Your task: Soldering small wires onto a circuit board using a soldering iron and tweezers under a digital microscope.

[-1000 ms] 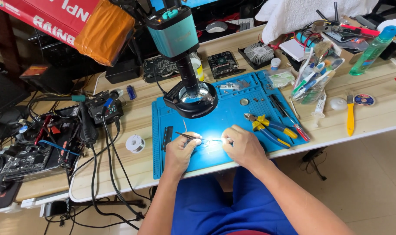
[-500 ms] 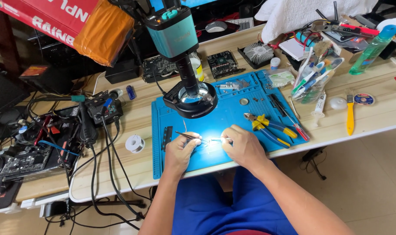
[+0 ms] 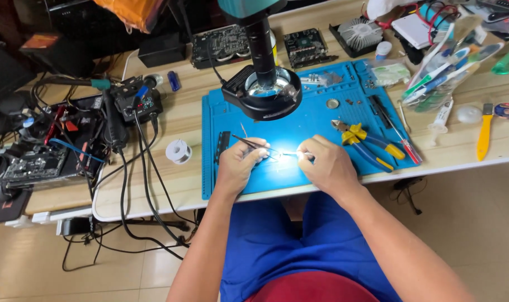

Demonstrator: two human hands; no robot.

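My left hand (image 3: pixel 240 165) pinches thin dark tweezers (image 3: pixel 249 143), tips pointing right over a blue work mat (image 3: pixel 316 126). My right hand (image 3: pixel 327 165) holds a small thin metal tool (image 3: pixel 292 154) pointing left toward the tweezer tips. The two tools meet in the brightly lit patch of the mat, near its front edge; what lies between them is too small to make out. Just behind both hands stands a microscope (image 3: pixel 263 84) with a black ring light.
Yellow-handled pliers (image 3: pixel 366 142) and a screwdriver (image 3: pixel 397 131) lie right of my hands. A solder spool (image 3: pixel 179 151) sits on the wooden table (image 3: pixel 176 120), tangled cables and electronics (image 3: pixel 70 140) at the left. Circuit boards (image 3: pixel 221 45), a heat sink (image 3: pixel 360 33) and a yellow tool (image 3: pixel 483 134) lie about.
The view has tilted down and closer to the hands. Both hands stay at the same spot on the mat, tools still tip to tip.
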